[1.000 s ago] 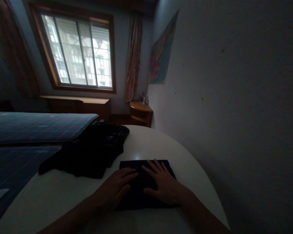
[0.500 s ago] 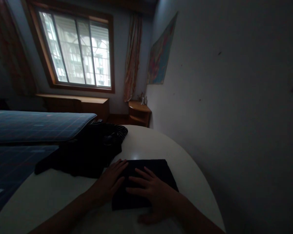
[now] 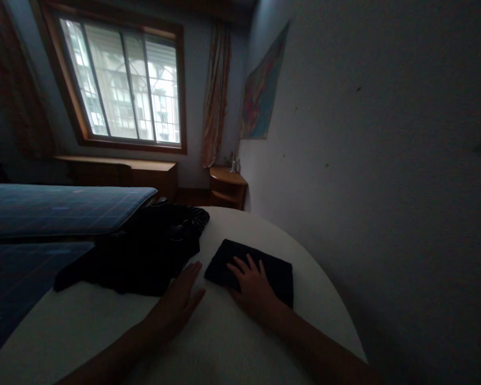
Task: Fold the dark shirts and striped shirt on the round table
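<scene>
A dark, flat, folded piece of cloth [image 3: 278,267] lies turned at an angle on the white round table [image 3: 224,342]. On top of it rests my right hand [image 3: 250,283], palm down with fingers spread. My left hand [image 3: 182,297] is over the table just left of the cloth, apart from it, fingers stretched out and holding nothing. Beyond my left hand, a heap of black clothing [image 3: 132,256] covers the table's left side; its separate pieces are too dark to make out.
A blue checked mattress [image 3: 64,208] stands at table height on the left. The wall [image 3: 385,214] runs along the right of the table. Farther back are a wooden corner shelf [image 3: 227,176], a low wooden cabinet [image 3: 152,174] and a window [image 3: 124,85].
The folded cloth has slid away from me and turned, with my right hand moving forward on it. My left hand has come off the cloth and stays near the same spot.
</scene>
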`<state>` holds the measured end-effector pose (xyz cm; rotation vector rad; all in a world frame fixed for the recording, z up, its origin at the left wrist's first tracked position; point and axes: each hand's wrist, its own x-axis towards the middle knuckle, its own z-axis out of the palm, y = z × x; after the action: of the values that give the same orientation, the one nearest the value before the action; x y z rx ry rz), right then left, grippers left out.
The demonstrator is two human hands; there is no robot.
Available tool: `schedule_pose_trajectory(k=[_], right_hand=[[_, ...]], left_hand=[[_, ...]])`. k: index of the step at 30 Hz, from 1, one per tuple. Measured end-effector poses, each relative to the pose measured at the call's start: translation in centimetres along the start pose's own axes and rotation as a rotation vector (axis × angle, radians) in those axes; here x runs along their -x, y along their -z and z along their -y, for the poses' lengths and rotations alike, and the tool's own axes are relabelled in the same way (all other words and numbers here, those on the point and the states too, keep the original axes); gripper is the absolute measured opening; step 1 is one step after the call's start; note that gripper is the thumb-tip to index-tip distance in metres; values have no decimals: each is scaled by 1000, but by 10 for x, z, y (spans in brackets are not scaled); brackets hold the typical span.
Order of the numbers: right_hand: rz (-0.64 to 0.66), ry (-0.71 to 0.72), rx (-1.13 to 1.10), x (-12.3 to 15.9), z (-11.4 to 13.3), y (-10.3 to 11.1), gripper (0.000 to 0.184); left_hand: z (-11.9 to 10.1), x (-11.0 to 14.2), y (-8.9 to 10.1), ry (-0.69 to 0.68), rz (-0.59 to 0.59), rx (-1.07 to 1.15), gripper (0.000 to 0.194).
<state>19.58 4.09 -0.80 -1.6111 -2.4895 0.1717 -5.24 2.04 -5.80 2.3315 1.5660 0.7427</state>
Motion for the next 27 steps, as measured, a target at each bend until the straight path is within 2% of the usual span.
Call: schedule_pose_trajectory(k=[3,7,11,15,20,27], right_hand=[[-51,-183,35,-29,-19,-1,62],[-103,-429,61,-69,-52,3,63],[-139,-600,80,-97,-82,6,62],[-185,-665,87,-111,-99,6,60],[-194,-716,72,-121,-109,4,60],[-130,-652,112,-113,-102,-1,74]], left_hand=[[3,1,-2,-46,40,-57,61],[4,2,-3,-27,81,-83,63],[11,5,-9,-61,74,-95,63],[19,6,-16,-90,47,-110,62],[15,4,-10,-122,114,-129,55],[11,4,-6,-135,94,-143,51]])
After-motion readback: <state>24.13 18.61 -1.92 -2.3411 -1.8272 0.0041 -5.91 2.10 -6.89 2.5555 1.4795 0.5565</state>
